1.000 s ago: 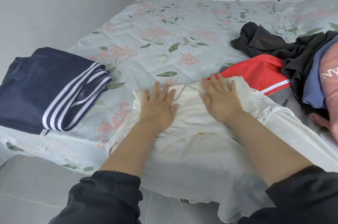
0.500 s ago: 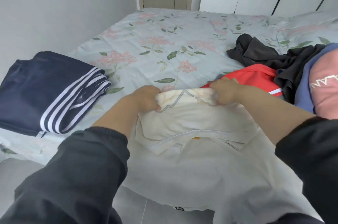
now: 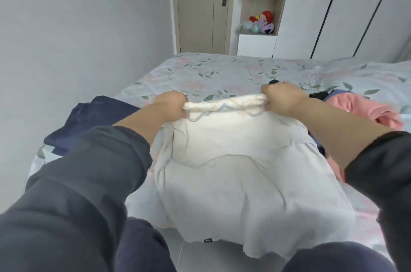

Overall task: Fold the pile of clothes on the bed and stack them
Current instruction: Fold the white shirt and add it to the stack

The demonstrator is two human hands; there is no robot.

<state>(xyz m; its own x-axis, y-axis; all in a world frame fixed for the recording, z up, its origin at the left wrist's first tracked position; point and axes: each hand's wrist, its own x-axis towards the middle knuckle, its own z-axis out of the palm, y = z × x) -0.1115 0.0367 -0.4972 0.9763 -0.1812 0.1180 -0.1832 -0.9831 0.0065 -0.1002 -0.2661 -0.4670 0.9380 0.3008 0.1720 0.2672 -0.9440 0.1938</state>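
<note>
A cream-white garment (image 3: 233, 160) hangs in front of me, lifted off the floral bed (image 3: 222, 71). My left hand (image 3: 172, 105) grips its folded top edge at the left. My right hand (image 3: 281, 99) grips the same edge at the right. The cloth droops down over the bed's near edge. A folded navy garment (image 3: 89, 120) lies on the bed at the left, partly hidden by my left sleeve. The unfolded pile, with a pink piece (image 3: 364, 111) and dark cloth (image 3: 320, 95), lies at the right behind my right arm.
A grey wall runs along the bed's left side. Beyond the bed stand a door (image 3: 200, 5), a shelf with soft toys (image 3: 260, 22) and white wardrobe doors (image 3: 344, 5). Grey floor tiles (image 3: 200, 256) show below the garment.
Both hands went from pressing flat on the white garment to gripping its far folded edge, and they have raised it off the bed. My view has tilted upward.
</note>
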